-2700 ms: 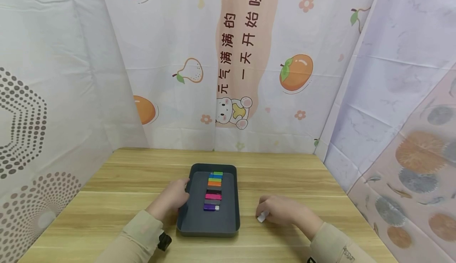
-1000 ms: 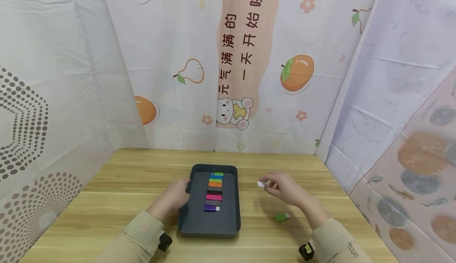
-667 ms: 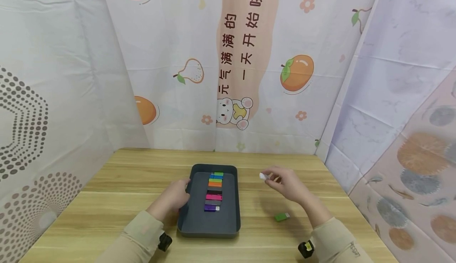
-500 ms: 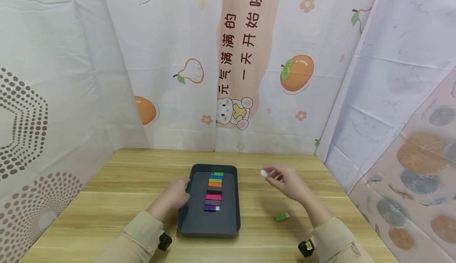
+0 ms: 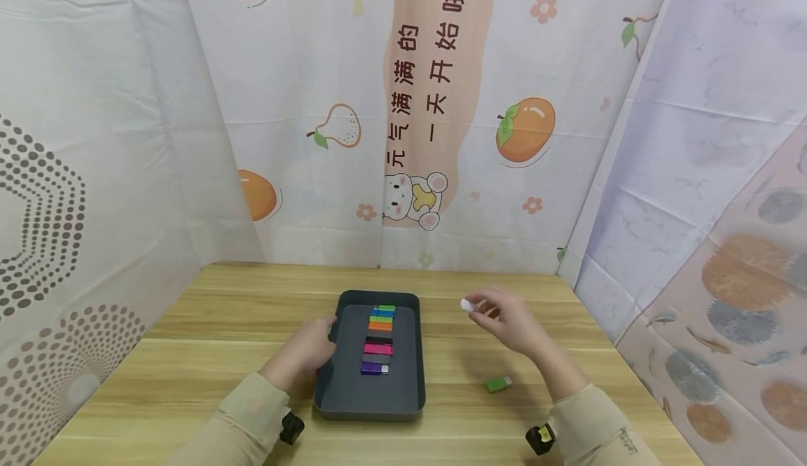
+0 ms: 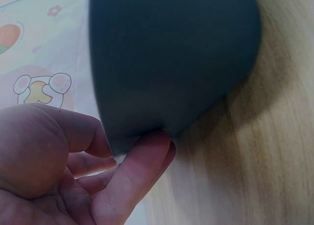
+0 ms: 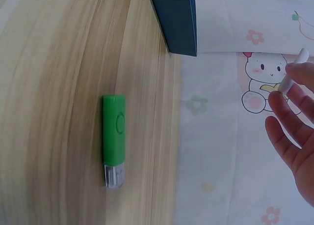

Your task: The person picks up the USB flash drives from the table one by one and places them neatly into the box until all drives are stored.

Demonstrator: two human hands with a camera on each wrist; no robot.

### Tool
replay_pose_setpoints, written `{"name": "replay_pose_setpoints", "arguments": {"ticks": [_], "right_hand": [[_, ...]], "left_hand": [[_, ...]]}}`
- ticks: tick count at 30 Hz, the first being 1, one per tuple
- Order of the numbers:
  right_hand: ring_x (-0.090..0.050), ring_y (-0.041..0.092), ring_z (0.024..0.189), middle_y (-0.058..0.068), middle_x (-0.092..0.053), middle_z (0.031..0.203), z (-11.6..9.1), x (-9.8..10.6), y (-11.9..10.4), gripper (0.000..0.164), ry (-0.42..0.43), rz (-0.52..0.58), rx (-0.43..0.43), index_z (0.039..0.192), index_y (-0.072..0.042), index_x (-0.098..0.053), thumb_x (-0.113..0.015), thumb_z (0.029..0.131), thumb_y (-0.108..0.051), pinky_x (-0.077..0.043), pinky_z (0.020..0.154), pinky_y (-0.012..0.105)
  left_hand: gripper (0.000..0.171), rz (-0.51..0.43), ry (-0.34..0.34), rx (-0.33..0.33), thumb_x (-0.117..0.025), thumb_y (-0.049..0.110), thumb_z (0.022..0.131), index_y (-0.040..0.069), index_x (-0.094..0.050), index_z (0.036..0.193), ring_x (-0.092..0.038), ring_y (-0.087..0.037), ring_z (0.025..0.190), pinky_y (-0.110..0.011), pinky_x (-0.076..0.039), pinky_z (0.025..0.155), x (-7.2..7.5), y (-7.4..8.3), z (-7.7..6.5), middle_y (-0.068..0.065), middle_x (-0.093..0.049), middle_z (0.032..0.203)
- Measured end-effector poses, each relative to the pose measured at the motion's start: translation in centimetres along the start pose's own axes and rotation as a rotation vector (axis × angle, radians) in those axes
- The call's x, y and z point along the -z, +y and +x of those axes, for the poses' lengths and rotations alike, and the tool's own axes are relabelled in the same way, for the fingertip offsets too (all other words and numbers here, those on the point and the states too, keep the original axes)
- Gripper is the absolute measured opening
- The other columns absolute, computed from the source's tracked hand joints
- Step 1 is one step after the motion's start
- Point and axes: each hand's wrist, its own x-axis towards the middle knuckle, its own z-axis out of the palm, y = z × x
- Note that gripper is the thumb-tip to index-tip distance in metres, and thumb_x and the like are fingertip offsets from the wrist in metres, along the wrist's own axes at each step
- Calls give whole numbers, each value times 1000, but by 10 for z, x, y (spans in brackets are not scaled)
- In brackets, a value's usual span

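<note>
My left hand [image 5: 310, 345] grips the left rim of a dark grey tray [image 5: 368, 401], thumb and fingers on either side of the wall in the left wrist view. Inside the tray, several USB sticks [image 5: 378, 349] of different colours lie in a column, a purple one nearest me. My right hand [image 5: 507, 319] is raised right of the tray, pinching a small white stick-shaped piece [image 7: 293, 73] between thumb and fingertips. Below that hand, a green USB stick [image 5: 499, 384] lies on the table, its metal plug showing in the right wrist view.
The wooden table [image 5: 246, 312] carries the tray near its middle. Printed cloth sheets [image 5: 302, 242] hang behind it and on both sides. A dark wrist camera [image 5: 540, 439] sits under the right sleeve.
My right hand has risen from low over the table and moved away from me with the white piece, uncovering the green USB stick. In the last half second it barely moves. My left hand stays put.
</note>
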Motion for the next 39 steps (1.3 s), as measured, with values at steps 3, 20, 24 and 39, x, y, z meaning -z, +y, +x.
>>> {"name": "replay_pose_setpoints", "arguments": {"ticks": [3,20,24,39], "right_hand": [[-68,13,86,-5,-68,105,2,-3,-2,27,-2,4,2,117,-14,-73,-76,91,-6,-59,71,31],[-66,12,83,-5,-67,102,19,-28,-19,22,-71,8,33,113,-13,-74,-75,92,-9,-58,68,26],[-66,10,82,-4,-67,103,23,-36,-25,22,-96,2,45,114,-14,-74,-75,92,-10,-57,68,26],[-64,7,80,-4,-67,103,36,-61,-49,20,-166,-11,89,109,-15,-74,-78,90,-11,-56,62,22]], "left_hand": [[58,2,0,2,-53,-5,92,-11,-40,149,-62,-22,48,-33,-52,40,0,0,0,-36,-58,129],[59,-11,-6,13,-54,-5,92,-11,-39,149,-60,-21,46,-33,-52,40,-1,0,2,-35,-58,130],[59,-8,-3,7,-53,-6,92,-11,-39,149,-62,-21,48,-34,-52,39,-1,0,1,-36,-56,132],[60,-29,-29,51,-53,-5,94,-10,-38,151,-67,-24,65,-35,-54,41,1,1,3,-36,-52,136]]}}
